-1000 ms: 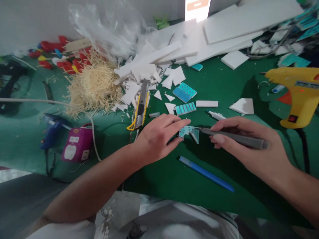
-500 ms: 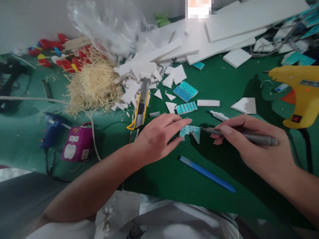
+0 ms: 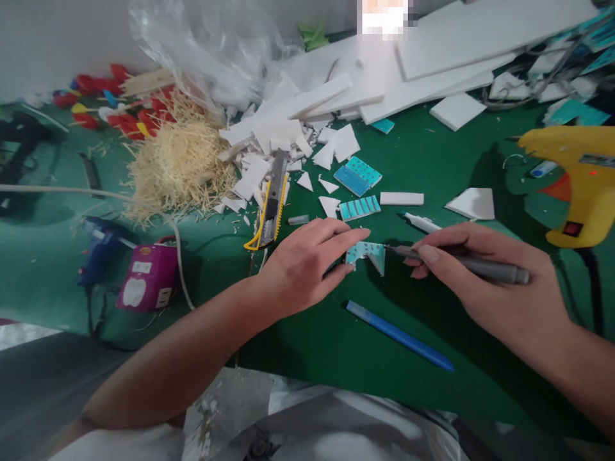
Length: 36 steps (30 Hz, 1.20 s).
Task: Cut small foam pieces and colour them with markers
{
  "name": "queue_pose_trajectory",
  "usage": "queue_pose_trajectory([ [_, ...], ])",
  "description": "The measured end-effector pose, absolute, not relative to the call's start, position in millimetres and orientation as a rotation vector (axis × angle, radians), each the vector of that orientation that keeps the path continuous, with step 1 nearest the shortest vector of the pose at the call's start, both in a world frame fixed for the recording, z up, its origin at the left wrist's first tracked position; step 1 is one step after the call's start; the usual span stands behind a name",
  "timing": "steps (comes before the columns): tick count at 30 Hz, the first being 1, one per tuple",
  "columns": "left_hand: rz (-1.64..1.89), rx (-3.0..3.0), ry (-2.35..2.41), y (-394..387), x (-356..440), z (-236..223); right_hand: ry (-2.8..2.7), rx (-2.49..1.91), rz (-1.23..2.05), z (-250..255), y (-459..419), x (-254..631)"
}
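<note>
A small turquoise foam piece (image 3: 369, 250) with dark dots and a notched lower edge lies on the green table. My left hand (image 3: 312, 262) grips its left end between thumb and fingers. A grey marker pen (image 3: 490, 266) is held in my right hand (image 3: 500, 282) in a writing grip, its dark tip at the piece's upper right corner. A blue pen (image 3: 398, 335) lies in front of the piece. Behind it are a striped turquoise piece (image 3: 360, 208), a dotted blue piece (image 3: 358, 176) and a white marker (image 3: 420, 222).
A yellow box cutter (image 3: 273, 202) lies left of my left hand, beside white foam scraps (image 3: 252, 176) and a straw heap (image 3: 182, 160). At right stands a yellow glue gun (image 3: 571, 179). A purple adapter (image 3: 148, 276) and a blue glue gun (image 3: 98, 250) are at left.
My right hand and the grey marker have shifted very slightly left, with the tip still at the piece's corner. My left hand and the foam piece look unmoved.
</note>
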<state>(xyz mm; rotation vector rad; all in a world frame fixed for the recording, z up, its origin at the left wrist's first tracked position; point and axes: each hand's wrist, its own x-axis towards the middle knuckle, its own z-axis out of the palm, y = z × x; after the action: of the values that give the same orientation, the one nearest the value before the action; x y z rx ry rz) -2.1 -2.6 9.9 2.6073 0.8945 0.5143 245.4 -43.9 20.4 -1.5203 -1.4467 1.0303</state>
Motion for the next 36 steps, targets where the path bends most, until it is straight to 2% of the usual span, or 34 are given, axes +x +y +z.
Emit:
queue_pose_trajectory([
  [21, 0.537, 2.628, 0.887, -2.9, -2.1, 9.4, -1.638, -1.402, 0.950, 14.6, -46.7, 248.1],
  [36, 0.513, 2.629, 0.911, -2.6, -0.2, 9.1, -1.611, -1.416, 1.031, 21.4, -41.7, 248.3],
])
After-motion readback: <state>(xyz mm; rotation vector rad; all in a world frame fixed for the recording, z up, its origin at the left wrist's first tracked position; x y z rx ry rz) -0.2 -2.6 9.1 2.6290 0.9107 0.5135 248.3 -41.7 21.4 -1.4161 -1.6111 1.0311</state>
